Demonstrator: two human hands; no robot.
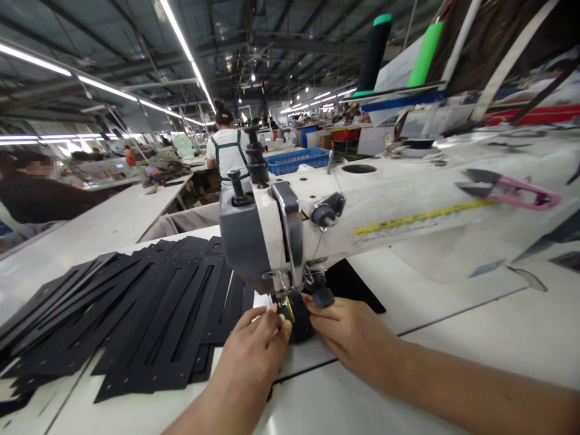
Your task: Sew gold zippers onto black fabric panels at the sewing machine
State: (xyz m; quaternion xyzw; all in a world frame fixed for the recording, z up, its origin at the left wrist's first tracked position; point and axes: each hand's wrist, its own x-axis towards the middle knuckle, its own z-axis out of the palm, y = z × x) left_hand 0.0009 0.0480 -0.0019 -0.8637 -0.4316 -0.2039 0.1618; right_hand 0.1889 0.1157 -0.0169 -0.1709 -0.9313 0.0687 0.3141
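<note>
Under the needle area of a white sewing machine [385, 211] lies a black fabric piece [302, 331] with a gold-toothed zipper [290, 309] along it. My left hand [254, 345] pinches the zipper side of this piece, its thumb and fingertips close together just in front of the presser foot. From the right, my right hand [356, 332] grips the curved black edge, its fingertips partly hidden beneath the machine head. Flat black panels [154, 320] with long slots lie in an overlapping pile left of my hands.
Pink-handled thread snips [521, 190] rest on the machine arm. A black thread cone [374, 54] and a green one [425, 54] stand above. Behind the machine are a blue crate [299, 161] and a person in a white shirt [229, 148]. Another person [40, 187] sits far left.
</note>
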